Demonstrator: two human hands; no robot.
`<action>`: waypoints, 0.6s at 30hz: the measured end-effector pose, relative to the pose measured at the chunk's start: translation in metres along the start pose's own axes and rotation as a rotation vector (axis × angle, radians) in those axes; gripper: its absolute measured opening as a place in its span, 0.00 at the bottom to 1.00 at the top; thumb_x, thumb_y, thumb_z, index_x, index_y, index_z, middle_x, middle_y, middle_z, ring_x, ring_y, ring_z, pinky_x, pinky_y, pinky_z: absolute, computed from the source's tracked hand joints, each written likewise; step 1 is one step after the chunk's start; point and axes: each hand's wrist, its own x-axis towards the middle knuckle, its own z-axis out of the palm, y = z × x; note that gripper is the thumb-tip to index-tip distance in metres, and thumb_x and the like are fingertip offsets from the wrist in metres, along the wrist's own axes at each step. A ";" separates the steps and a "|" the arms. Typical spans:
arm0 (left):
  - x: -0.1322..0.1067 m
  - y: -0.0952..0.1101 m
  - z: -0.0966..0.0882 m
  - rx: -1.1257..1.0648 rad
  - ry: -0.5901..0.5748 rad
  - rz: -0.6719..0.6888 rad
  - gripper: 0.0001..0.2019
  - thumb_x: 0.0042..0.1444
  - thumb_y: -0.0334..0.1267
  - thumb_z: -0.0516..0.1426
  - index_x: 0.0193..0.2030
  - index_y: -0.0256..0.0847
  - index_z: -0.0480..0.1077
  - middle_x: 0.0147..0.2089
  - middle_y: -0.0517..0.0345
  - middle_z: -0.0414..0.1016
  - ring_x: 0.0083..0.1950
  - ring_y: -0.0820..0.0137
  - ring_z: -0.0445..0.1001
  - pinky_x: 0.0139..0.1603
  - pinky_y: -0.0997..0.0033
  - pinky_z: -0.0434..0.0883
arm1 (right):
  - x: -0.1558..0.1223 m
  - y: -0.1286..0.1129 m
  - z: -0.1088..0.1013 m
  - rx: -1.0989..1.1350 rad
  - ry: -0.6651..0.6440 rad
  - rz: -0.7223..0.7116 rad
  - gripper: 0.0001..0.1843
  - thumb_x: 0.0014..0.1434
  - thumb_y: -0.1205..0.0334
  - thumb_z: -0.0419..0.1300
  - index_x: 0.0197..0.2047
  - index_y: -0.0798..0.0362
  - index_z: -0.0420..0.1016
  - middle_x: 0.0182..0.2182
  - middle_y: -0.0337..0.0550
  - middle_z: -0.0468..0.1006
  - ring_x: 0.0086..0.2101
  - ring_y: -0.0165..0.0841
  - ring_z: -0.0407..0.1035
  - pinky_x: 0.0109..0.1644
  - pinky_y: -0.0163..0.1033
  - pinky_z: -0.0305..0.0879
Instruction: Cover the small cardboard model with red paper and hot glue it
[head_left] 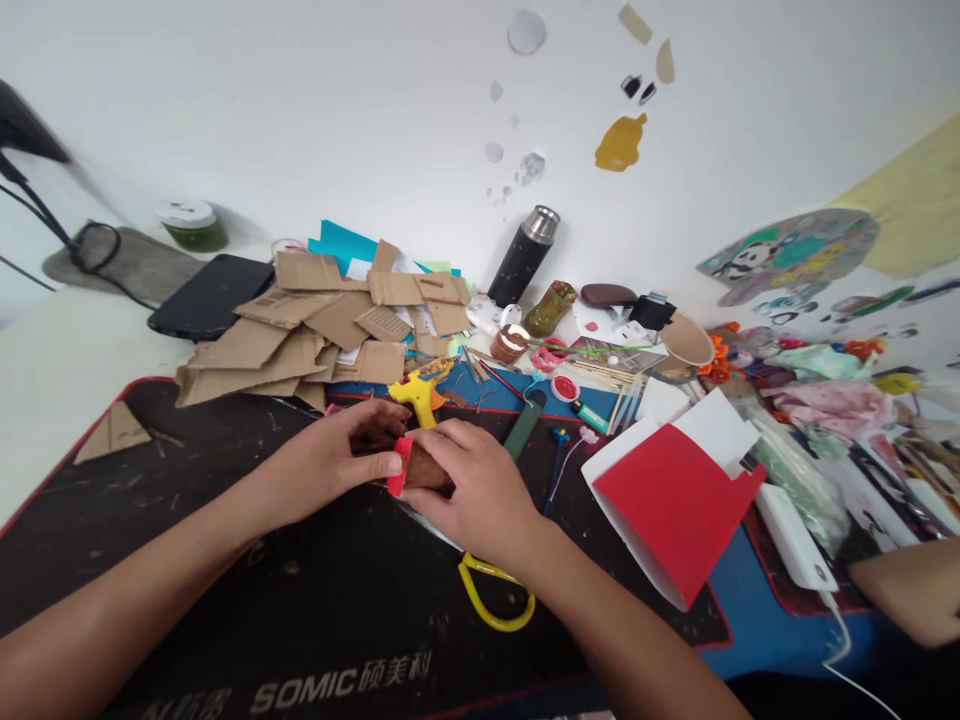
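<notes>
Over the dark mat, both hands meet around a small brown rounded piece (426,467) with a red strip (400,468) across its left end. My left hand (322,465) presses its thumb on the red strip; its other fingers curl behind, partly hidden. Wrapped over the brown piece from the right is my right hand (487,490), closed, covering much of it. Below my right hand lie scissors with yellow handles (499,625), their blades partly under the hands. A yellow glue gun (421,395) lies just beyond my fingers, and a dark green tool handle (525,425) to its right.
Cut cardboard pieces (277,335) pile up at the back left. A black thermos (525,258) stands by the wall. Red card (671,505) lies on the right, beside a white power strip (795,540). Another person's arm (911,590) shows at the right edge.
</notes>
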 end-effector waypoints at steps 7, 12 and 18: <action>-0.008 0.017 0.004 0.243 0.292 0.163 0.32 0.56 0.72 0.72 0.49 0.46 0.77 0.47 0.54 0.82 0.46 0.56 0.80 0.51 0.54 0.80 | -0.001 0.001 -0.002 0.049 0.037 0.002 0.25 0.71 0.49 0.76 0.66 0.50 0.83 0.55 0.52 0.86 0.55 0.49 0.81 0.64 0.56 0.78; -0.011 0.018 0.007 0.383 0.305 0.384 0.23 0.73 0.62 0.64 0.35 0.46 0.75 0.39 0.57 0.78 0.45 0.59 0.76 0.47 0.60 0.72 | 0.001 -0.001 -0.003 0.071 0.080 -0.009 0.27 0.71 0.48 0.76 0.67 0.53 0.83 0.55 0.55 0.86 0.56 0.49 0.81 0.66 0.56 0.77; -0.012 0.021 0.006 0.503 0.212 0.559 0.20 0.80 0.53 0.59 0.36 0.45 0.75 0.38 0.58 0.79 0.42 0.61 0.75 0.47 0.61 0.69 | 0.002 -0.002 -0.004 0.078 0.077 -0.003 0.27 0.70 0.48 0.77 0.65 0.52 0.83 0.55 0.54 0.87 0.56 0.49 0.82 0.65 0.54 0.77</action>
